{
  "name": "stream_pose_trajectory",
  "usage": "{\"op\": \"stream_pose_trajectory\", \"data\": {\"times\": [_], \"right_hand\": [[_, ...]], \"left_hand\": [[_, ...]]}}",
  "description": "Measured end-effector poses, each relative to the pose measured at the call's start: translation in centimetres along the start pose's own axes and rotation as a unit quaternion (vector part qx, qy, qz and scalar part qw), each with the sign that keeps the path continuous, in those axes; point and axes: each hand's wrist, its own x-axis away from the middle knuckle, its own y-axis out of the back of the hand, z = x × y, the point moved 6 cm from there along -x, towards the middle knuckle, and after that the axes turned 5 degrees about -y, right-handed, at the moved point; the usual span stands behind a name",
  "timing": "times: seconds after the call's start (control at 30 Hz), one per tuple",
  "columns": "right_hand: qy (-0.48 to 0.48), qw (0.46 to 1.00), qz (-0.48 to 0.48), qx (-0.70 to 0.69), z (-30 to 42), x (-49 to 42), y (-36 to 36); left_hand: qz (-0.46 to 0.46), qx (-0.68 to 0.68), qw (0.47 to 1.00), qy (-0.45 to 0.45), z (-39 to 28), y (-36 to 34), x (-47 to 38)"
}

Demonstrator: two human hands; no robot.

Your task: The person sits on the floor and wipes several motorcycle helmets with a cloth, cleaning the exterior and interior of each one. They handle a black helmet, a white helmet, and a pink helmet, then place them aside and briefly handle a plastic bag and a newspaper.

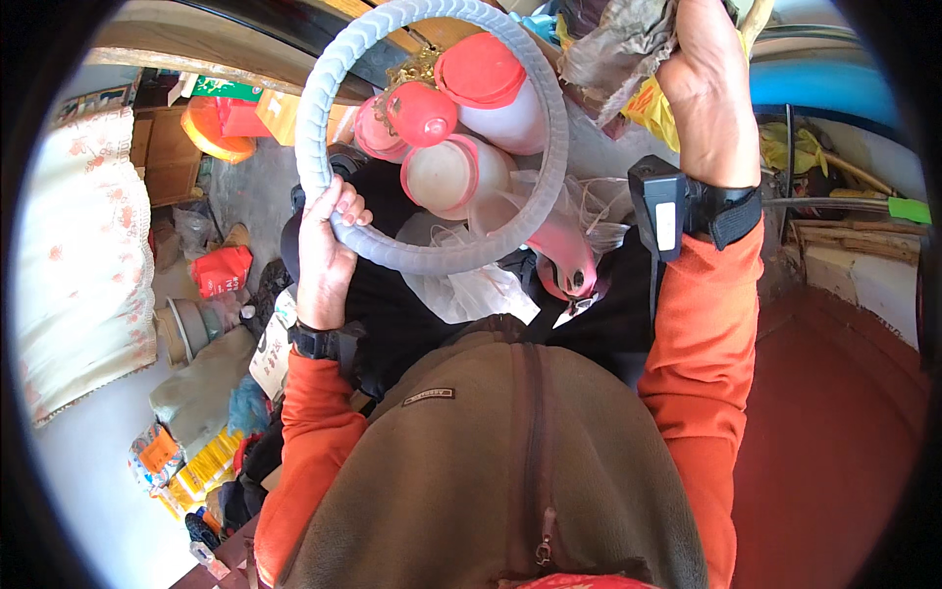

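My left hand (333, 228) is closed around the lower left of a grey ribbed ring (434, 258), which looks like a steering-wheel cover. Through and below the ring show a white plastic jar with a red lid (482, 70), a pale jar with a pink rim (441, 177), a smaller red-lidded container (421, 114) and gold tinsel (413, 68). At the top right my right hand (703, 66) is raised beside a crumpled grey cloth (622, 51) and appears to grip it; its fingertips are cut off by the picture's edge.
Clear plastic bags (478, 294) and a pink object (563, 254) lie just ahead of my body. Boxes, bags and a red packet (222, 271) crowd the floor at left, near a patterned curtain (96, 258). At right are a blue basin-like surface (824, 81) and stacked sticks (857, 239).
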Motion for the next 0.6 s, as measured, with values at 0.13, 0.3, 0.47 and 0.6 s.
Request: {"op": "stream_pose_trajectory", "data": {"times": [0.13,0.3,0.47,0.6], "right_hand": [[0.0,1.0,-0.023,-0.008,0.6,0.2,0.5],[-0.003,0.999,-0.015,-0.028,0.8,0.0,0.3],[-0.023,0.999,-0.029,-0.022,0.5,-0.3,0.5],[-0.031,0.999,-0.025,-0.018,0.1,-0.3,0.5]], "left_hand": [[0.036,-0.029,0.999,0.009,-0.8,0.2,0.3],[0.021,-0.063,0.998,0.003,-1.2,-2.1,1.7],[-0.013,-0.078,0.997,0.006,1.2,-4.9,3.8],[-0.018,-0.12,0.992,0.028,4.5,-6.9,3.9]]}}
